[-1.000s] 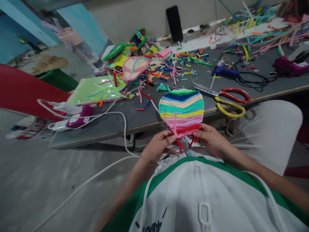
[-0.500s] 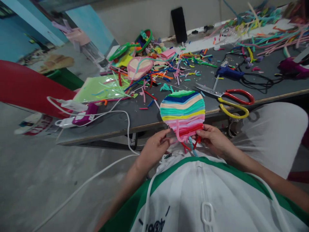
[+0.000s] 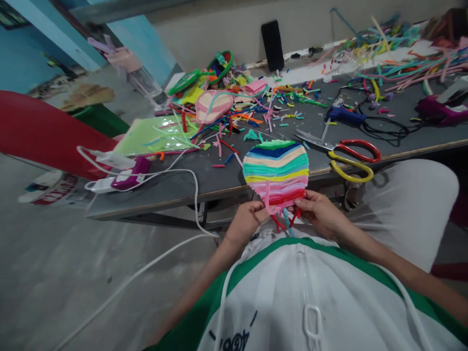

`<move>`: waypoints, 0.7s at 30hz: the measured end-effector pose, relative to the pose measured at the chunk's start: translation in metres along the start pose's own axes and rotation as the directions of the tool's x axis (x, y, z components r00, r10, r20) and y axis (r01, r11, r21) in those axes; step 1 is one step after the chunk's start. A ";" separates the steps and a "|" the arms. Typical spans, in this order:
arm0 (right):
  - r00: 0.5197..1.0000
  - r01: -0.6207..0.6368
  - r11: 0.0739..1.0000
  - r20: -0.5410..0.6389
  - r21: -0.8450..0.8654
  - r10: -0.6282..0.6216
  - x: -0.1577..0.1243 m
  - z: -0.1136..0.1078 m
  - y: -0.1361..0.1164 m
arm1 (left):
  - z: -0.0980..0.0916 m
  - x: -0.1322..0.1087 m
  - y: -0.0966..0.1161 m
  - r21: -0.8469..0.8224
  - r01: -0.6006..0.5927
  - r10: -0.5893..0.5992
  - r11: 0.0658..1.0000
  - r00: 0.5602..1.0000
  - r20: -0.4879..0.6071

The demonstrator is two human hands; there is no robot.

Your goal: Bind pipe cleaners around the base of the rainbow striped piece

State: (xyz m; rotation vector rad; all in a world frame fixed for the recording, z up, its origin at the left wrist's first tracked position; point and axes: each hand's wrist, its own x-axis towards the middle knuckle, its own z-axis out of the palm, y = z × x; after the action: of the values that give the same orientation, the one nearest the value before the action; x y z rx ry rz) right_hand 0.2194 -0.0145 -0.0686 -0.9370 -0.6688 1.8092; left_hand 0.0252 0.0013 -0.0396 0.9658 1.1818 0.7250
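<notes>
Right hand [image 3: 323, 212], in the head view, pinches the lower right edge of a striped piece [image 3: 276, 168] between thumb and fingers. Left hand [image 3: 248, 222] has its fingers curled together at the lower left edge, the tips by a pink strand [image 3: 267, 197] that bends over the front; whether they grip anything I cannot tell. The striped piece stands out between and just beyond the two hands, its rounded end away from the body, at the near edge of a grey table [image 3: 171, 185]. Red strands [image 3: 278, 223] and a light blue one hang from its narrow end, between the hands.

Beyond the right hand lie scissors [image 3: 332, 147] with one red and one yellow handle, the yellow loop jutting over the table edge. Farther out from that hand is a blue glue gun [image 3: 345, 115] with a dark cord. Beyond the left hand, well apart, a pink piece [image 3: 214, 108] lies among scattered strands and cut bits. Left of that hand, a white cable [image 3: 196, 195] drops over the table edge.
</notes>
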 end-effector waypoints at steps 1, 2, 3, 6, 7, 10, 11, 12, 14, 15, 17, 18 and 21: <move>1.000 0.004 1.000 0.010 0.011 -0.004 -0.001 0.000 -0.001 | 0.001 0.001 0.000 -0.012 -0.006 0.006 1.000 1.000 0.013; 1.000 0.006 1.000 0.016 0.023 -0.007 -0.002 0.000 -0.002 | 0.002 0.002 0.000 -0.012 -0.021 0.021 1.000 1.000 0.021; 1.000 0.005 0.999 0.016 0.032 -0.005 -0.003 0.000 -0.002 | 0.003 0.002 -0.001 -0.011 -0.037 0.038 0.999 0.999 0.025; 0.999 -0.036 0.999 -0.012 0.033 0.037 -0.008 0.002 -0.002 | 0.005 0.004 -0.002 -0.049 -0.045 0.045 0.998 0.999 0.009; 0.998 -0.059 0.998 -0.020 0.022 0.060 -0.009 0.003 -0.002 | 0.007 0.004 -0.003 -0.062 -0.044 0.044 0.997 0.999 0.007; 0.996 -0.078 0.997 -0.039 -0.023 0.077 -0.011 0.007 0.000 | 0.012 0.004 -0.004 -0.109 -0.047 0.047 0.993 0.999 -0.002; 0.996 -0.072 0.997 -0.046 -0.033 0.070 -0.011 0.008 0.000 | 0.014 0.004 -0.005 -0.125 -0.048 0.047 0.991 0.999 -0.010; 0.996 -0.069 0.997 -0.054 -0.035 0.067 -0.012 0.009 0.000 | 0.016 0.004 -0.005 -0.138 -0.047 0.045 0.989 0.999 -0.018; 0.993 -0.100 0.995 -0.057 -0.013 0.099 -0.013 0.010 -0.001 | 0.018 0.003 -0.004 -0.164 -0.046 0.044 0.985 0.999 -0.014; 0.990 -0.130 0.991 -0.051 0.008 0.131 -0.013 0.009 -0.001 | 0.018 0.003 -0.004 -0.179 -0.047 0.047 0.983 0.999 -0.005; 0.984 -0.171 0.984 -0.036 0.039 0.173 -0.013 0.007 0.000 | 0.018 0.003 -0.003 -0.207 -0.057 0.063 0.977 0.998 0.020; 0.984 -0.174 0.984 -0.031 0.042 0.176 -0.013 0.006 0.002 | 0.018 0.003 -0.003 -0.220 -0.062 0.070 0.974 0.997 0.033; 0.989 -0.137 0.991 -0.063 0.005 0.137 -0.011 0.001 0.006 | 0.016 0.002 -0.004 -0.241 -0.056 0.073 0.969 0.995 0.061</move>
State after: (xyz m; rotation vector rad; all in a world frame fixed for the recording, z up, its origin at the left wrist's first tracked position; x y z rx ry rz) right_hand 0.2182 -0.0266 -0.0695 -1.0572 -0.5761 1.8920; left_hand 0.0415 -0.0020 -0.0423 0.8228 0.9803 0.8585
